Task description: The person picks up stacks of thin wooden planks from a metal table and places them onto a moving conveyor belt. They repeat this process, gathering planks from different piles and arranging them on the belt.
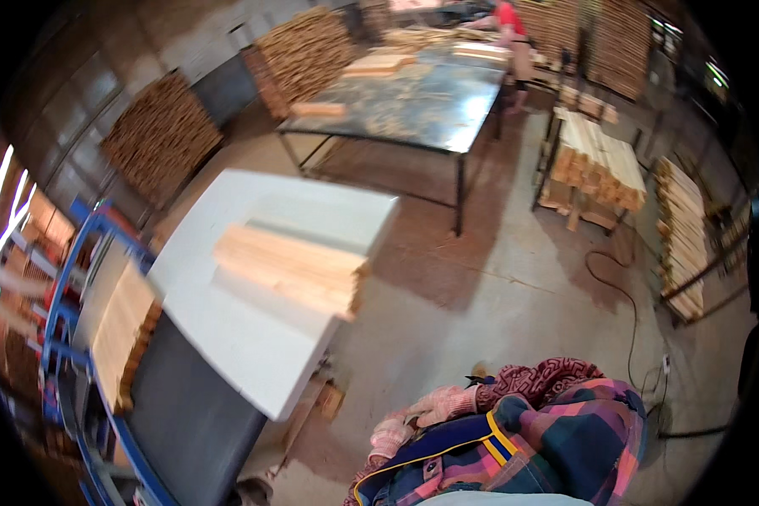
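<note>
Both hands wear pale pink-and-white knitted gloves and are close together in front of my navy apron (447,447) with yellow trim. My left hand (391,435) is near the apron's upper edge. My right hand (444,406) reaches across from the right, its fingertips close to the left hand. Blur and overlap hide the fingers, and nothing held can be made out. Ahead to the left, apart from both hands, a white-topped table (270,371) bears a stack of pale wooden strips (291,266) laid side by side.
Left of the white table runs a dark conveyor belt (194,413) in a blue frame, with wooden strips (122,341) on it. A metal table (388,105) stands farther off, with a person in red (508,21) beyond. Racked strips (594,160) and a floor cable (624,291) lie right.
</note>
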`<state>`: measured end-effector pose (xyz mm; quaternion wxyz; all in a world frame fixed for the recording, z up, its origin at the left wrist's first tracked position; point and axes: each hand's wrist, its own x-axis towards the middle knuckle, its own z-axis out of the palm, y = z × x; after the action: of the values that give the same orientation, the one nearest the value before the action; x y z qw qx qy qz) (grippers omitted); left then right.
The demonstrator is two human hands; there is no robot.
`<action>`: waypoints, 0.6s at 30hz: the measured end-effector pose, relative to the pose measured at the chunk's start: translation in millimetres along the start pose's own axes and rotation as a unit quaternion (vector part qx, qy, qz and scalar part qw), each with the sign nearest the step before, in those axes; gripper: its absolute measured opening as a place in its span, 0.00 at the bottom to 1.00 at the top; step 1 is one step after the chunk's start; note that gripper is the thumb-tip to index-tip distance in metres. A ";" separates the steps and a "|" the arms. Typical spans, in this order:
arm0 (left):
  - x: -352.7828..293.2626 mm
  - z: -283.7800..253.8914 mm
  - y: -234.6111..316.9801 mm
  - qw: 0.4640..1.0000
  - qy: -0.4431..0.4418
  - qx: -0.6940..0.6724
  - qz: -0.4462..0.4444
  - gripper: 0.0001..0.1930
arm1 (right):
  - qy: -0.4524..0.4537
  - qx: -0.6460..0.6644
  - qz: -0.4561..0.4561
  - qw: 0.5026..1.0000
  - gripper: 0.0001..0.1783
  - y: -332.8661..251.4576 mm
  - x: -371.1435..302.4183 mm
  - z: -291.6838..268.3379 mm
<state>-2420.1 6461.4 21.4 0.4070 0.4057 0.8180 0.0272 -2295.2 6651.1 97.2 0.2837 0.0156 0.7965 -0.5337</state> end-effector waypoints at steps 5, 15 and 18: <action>60.1 -50.8 126.7 0.987 -0.061 0.104 0.106 0.30 | 0.168 -0.011 0.082 0.982 0.38 69.4 -93.0 -59.2; 236.5 -50.7 358.6 0.921 -0.095 0.225 0.303 0.36 | 0.436 0.084 0.245 0.862 0.37 229.6 -231.6 -105.0; 271.7 -42.5 390.3 0.915 -0.140 0.197 0.322 0.34 | 0.442 0.179 0.261 0.839 0.39 231.8 -250.8 -116.2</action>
<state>-2291.2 6921.1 21.1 0.3982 0.7185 0.5668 -0.0624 -2059.6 6920.3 50.9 0.0226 0.5081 0.6939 -0.5097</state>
